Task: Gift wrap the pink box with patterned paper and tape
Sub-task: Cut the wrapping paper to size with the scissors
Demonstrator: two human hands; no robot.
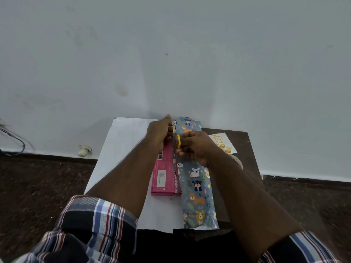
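The pink box (164, 168) lies lengthwise on the white underside of the patterned paper (197, 179), which is spread over a dark table (245, 149). One flap of the paper, its animal print facing up, is folded over the box's right side, so the box is only partly covered.

Our left hand (158, 134) rests on the far end of the box, fingers curled down at the paper's edge; we judge it is pinning the fold so it cannot spring back. Our right hand (195, 147) pinches something small and yellow (178, 141) at the seam; we cannot tell what it is.

Writing: the box carries a barcode label and a white sticker, both too small to read. A card (223, 143) beside the paper has gold script, illegible.
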